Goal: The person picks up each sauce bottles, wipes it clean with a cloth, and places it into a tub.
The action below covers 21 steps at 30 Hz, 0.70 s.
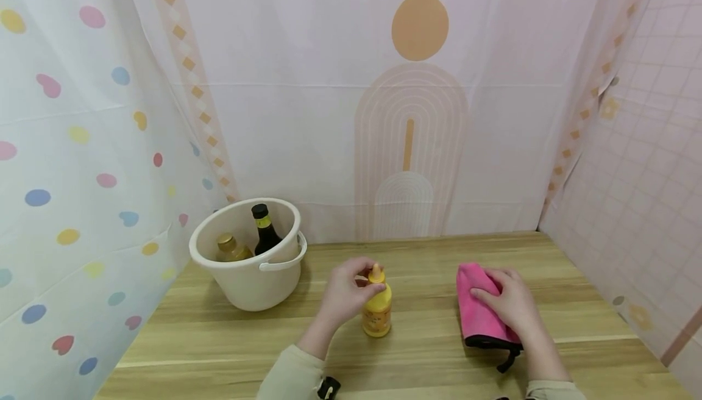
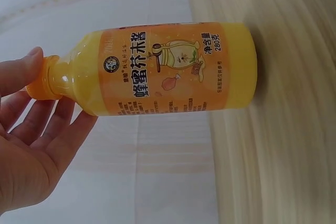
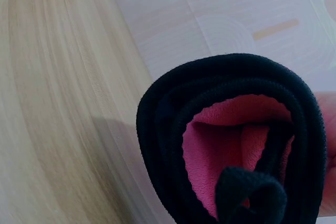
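Note:
A yellow squeeze bottle (image 1: 377, 317) of honey mustard sauce, with an orange label, is upright over the wooden table, its base right at the tabletop. My left hand (image 1: 351, 293) pinches it around the cap from the left. In the left wrist view, thumb and fingers close on the orange cap (image 2: 44, 80), and the printed label faces the camera. To the right, my right hand (image 1: 511, 303) grips a rolled-up pink cloth (image 1: 476, 311) with black edging. The right wrist view looks into the roll's end, where a black hanging loop (image 3: 249, 190) shows; most of that hand is hidden there.
At the back left of the table (image 1: 428, 351) stands a white bucket (image 1: 258, 293) with its handle lowered. Inside are a dark bottle (image 1: 267, 238) with a black cap and an amber bottle (image 1: 233, 249) with a gold cap. Patterned curtains (image 1: 307, 144) enclose the table's back and sides.

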Tool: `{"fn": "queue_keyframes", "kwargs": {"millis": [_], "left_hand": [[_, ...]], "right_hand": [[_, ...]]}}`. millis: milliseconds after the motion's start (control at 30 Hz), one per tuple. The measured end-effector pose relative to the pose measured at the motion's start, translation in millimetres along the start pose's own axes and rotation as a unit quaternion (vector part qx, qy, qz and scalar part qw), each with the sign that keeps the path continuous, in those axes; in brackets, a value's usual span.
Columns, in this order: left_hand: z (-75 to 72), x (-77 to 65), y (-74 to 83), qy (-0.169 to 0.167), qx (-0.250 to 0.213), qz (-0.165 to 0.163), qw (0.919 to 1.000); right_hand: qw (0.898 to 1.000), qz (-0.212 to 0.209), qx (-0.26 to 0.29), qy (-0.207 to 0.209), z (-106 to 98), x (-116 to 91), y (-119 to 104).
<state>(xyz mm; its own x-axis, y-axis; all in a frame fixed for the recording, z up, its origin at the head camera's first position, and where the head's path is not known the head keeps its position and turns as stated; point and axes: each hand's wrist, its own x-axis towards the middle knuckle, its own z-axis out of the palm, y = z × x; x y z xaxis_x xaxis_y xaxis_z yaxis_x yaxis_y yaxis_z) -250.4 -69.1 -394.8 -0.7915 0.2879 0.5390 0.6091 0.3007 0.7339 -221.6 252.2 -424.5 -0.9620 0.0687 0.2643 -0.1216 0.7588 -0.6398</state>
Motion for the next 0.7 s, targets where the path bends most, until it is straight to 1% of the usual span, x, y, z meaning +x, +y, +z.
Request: {"fn": "queue_keyframes", "kwargs": {"millis": [233,433,700], "left_hand": [[4.8,0.6,-2.6,-0.007,0.008,-0.004,0.9999],[8.1,2.0,-3.8,-0.005,0.014,-0.011,0.9998],[8.5,2.5,-4.6,-0.011,0.017,-0.021,0.9996]], "right_hand": [[1.000,0.005,0.005,-0.003,0.3,0.3,0.7],[1.000,0.004,0.002,-0.006,1.1,0.2,0.1],[1.000,0.001,0.002,-0.005,2.6,0.8,-1.5]]}}
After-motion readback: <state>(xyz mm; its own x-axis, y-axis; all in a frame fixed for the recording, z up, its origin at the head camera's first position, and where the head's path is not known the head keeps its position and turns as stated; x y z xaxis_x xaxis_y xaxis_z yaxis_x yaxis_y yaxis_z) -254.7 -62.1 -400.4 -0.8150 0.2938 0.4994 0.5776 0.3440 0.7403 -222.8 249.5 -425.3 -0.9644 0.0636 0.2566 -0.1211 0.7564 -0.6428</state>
